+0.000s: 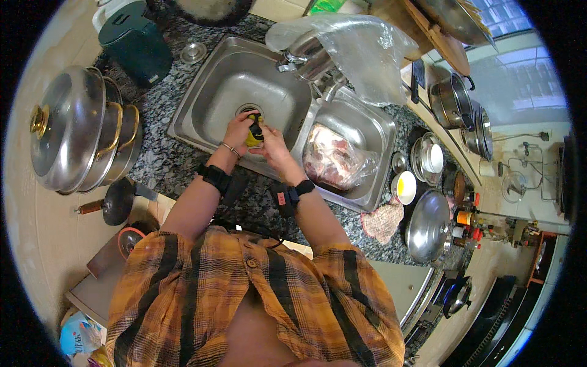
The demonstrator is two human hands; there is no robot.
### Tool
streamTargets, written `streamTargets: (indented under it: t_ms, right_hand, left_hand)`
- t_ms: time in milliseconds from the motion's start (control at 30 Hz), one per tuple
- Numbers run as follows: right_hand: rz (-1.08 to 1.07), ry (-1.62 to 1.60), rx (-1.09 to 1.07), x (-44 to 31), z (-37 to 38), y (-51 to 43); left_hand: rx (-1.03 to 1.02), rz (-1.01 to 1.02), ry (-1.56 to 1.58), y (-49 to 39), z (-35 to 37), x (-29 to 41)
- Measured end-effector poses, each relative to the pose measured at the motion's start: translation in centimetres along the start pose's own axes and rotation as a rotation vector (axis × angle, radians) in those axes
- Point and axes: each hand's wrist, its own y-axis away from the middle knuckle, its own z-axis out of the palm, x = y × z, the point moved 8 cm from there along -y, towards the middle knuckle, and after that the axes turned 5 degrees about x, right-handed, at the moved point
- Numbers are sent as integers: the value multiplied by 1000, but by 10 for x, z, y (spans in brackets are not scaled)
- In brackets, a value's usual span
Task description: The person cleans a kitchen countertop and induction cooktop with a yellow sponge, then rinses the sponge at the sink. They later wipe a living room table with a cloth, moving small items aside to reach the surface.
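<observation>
Over the near edge of the larger steel sink basin (243, 82), my left hand (238, 130) and my right hand (271, 144) are close together. Between them is a small yellow-green item (253, 137), perhaps a fruit or vegetable, with a black tool (256, 126), probably a peeler, against it. My left hand grips the yellow-green item from the left, and my right fingers close on the black tool. Fingers partly hide both. In the smaller basin to the right lies a piece of raw meat (332, 158) in clear plastic.
A faucet (312, 55) partly covered by a plastic bag (371, 59) stands behind the basins. Stacked steamer pots (73, 128) and a dark green kettle (133, 46) are left. A white bowl (404, 188), a cloth (384, 221) and a metal lid (428, 227) sit right.
</observation>
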Motion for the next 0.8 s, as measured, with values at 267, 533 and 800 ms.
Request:
streamTargets:
  t_ms: [267, 533, 800]
  right_hand:
    - [159, 10, -133, 9, 17, 25]
    - [179, 63, -252, -3, 24, 32]
    - [359, -215, -528, 4, 42, 29]
  left_hand:
    - [116, 98, -544, -5, -10, 0]
    - [-465, -229, 177, 18, 11, -6]
    - [-509, 27, -9, 27, 32, 25]
